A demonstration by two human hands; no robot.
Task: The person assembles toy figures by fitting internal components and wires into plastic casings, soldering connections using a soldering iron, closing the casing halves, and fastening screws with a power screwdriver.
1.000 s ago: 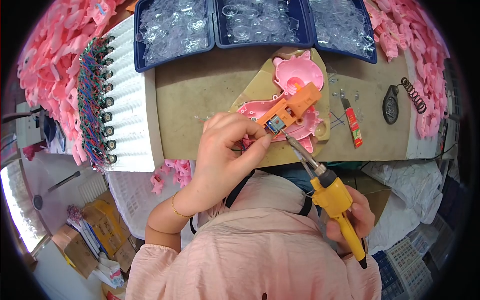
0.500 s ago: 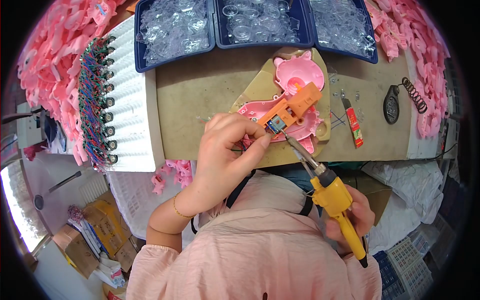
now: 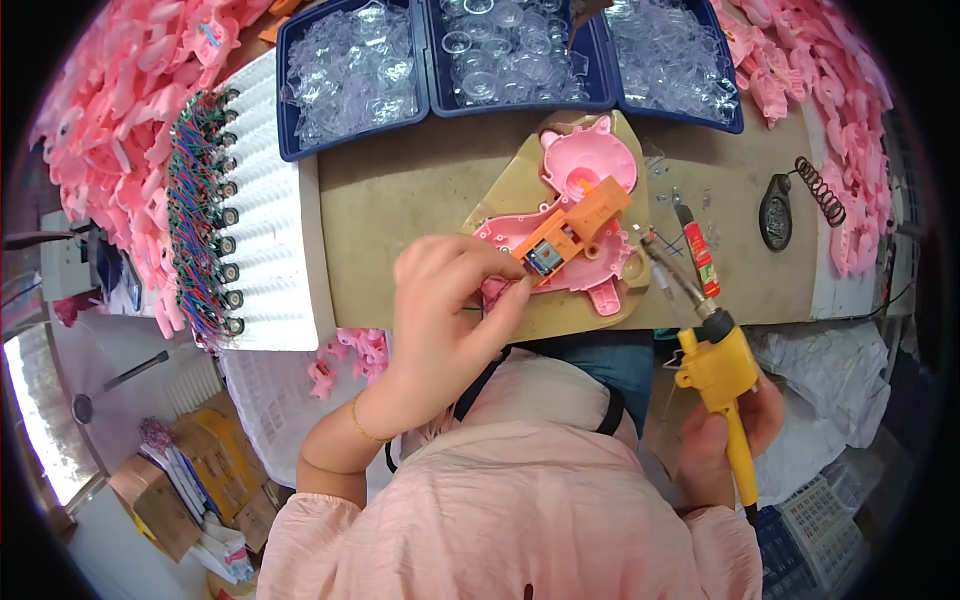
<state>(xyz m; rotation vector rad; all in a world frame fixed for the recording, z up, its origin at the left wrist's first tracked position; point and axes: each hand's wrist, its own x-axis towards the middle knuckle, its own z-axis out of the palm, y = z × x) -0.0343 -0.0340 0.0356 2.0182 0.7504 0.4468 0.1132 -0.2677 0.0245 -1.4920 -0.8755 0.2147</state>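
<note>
The worktop (image 3: 385,195) carries three blue trays (image 3: 425,60) of clear plastic pieces along its far edge, and at its left end stands a white foam block (image 3: 292,255). A tan holder (image 3: 505,190) lies at the middle of the near edge. In it rests a pink shell (image 3: 588,153), staying there as half a second ago. The yellow soldering iron (image 3: 722,368) has changed the most: earlier its tip was at the circuit board; now it points to the holder's right edge, apart from the board. The right hand (image 3: 708,450), beyond the near edge, has moved with it, its fingers closed around the handle. The left hand (image 3: 455,310) has remained at the near edge, thumb and forefinger almost together beside the orange part (image 3: 595,210); whether they grip something one cannot tell. This part still lies across the shell, and the small circuit board (image 3: 546,258) is exposed in its lower-left end.
</note>
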